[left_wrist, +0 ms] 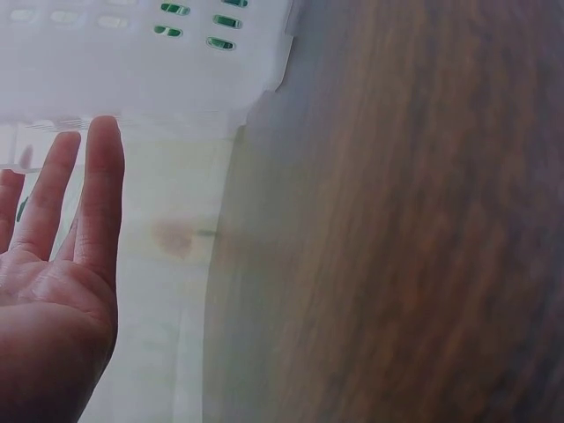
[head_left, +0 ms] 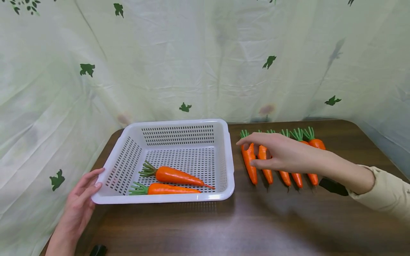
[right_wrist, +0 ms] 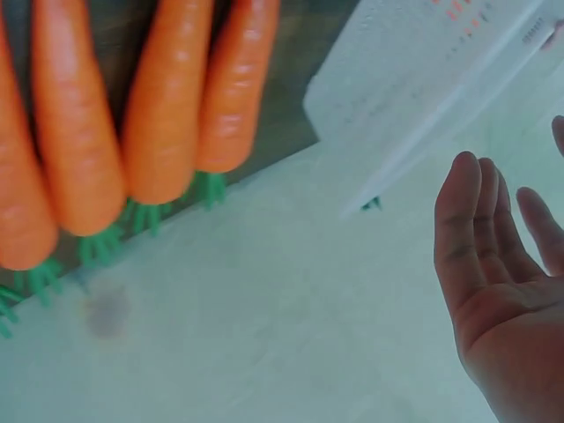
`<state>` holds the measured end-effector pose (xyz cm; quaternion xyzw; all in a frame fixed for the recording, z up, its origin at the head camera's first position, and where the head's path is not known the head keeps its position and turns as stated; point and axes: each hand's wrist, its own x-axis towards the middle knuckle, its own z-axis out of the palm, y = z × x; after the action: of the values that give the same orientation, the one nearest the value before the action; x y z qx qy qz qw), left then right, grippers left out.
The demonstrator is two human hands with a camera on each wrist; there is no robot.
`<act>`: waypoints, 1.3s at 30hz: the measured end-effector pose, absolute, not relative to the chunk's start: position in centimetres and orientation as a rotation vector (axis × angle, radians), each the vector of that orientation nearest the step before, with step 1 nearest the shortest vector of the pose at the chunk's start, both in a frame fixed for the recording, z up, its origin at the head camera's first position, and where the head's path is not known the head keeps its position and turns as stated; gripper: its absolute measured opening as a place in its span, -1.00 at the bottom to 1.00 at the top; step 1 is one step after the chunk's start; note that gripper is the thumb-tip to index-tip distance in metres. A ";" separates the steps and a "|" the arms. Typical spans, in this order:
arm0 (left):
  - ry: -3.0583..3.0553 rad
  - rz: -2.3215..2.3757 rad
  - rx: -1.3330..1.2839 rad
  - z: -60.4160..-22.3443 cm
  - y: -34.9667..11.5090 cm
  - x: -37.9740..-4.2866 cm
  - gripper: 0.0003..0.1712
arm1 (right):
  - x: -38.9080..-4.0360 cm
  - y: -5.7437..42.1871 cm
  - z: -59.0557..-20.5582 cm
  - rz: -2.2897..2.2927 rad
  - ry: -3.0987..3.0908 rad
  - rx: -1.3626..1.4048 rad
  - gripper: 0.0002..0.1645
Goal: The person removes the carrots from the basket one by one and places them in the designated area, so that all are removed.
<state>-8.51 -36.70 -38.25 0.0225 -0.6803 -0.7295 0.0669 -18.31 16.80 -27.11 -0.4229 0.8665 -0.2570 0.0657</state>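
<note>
Two orange carrots with green tops lie in a white plastic basket (head_left: 229, 167), the upper carrot (head_left: 176, 175) behind the lower carrot (head_left: 169, 188). At the basket's near left corner, my left hand (head_left: 78, 202) touches the rim with thumb and index finger. Straight fingers (left_wrist: 104, 194) reach up to the basket's wall (left_wrist: 132, 75) in the left wrist view. My right hand (head_left: 282, 151) hovers over a row of several carrots (head_left: 249, 163), thumb and fingers apart, holding nothing. It hides parts of the middle carrots. The right wrist view shows the carrots (right_wrist: 75, 123) beside the raised right hand (right_wrist: 511, 326).
Everything stands on a dark brown wooden table (head_left: 205, 227). A pale curtain (head_left: 205, 64) with green leaf shapes hangs behind it and along the sides. A small black object (head_left: 98, 250) shows at the bottom left edge.
</note>
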 end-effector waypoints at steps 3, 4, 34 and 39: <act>-2.041 -2.208 0.057 -38.3 -36.7 -8.4 -0.47 | -18.5 15.6 -26.6 -0.774 2.571 -1.317 -0.44; -2.041 -2.208 0.055 -38.3 -36.7 -8.4 -0.47 | -18.6 15.2 -26.4 -0.778 2.558 -1.331 -0.43; -2.058 -2.212 0.052 -38.2 -36.5 -8.4 -0.48 | -23.0 2.4 -25.7 -0.697 2.297 -1.456 -0.47; -2.053 -2.212 0.063 -38.3 -36.5 -8.3 -0.47 | -23.7 0.4 -26.0 -0.731 2.266 -1.373 -0.48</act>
<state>-8.26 -36.52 -38.25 0.0208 -0.6789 -0.7314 0.0614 -23.73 0.38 -25.98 -0.4900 0.8086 -0.2607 0.1953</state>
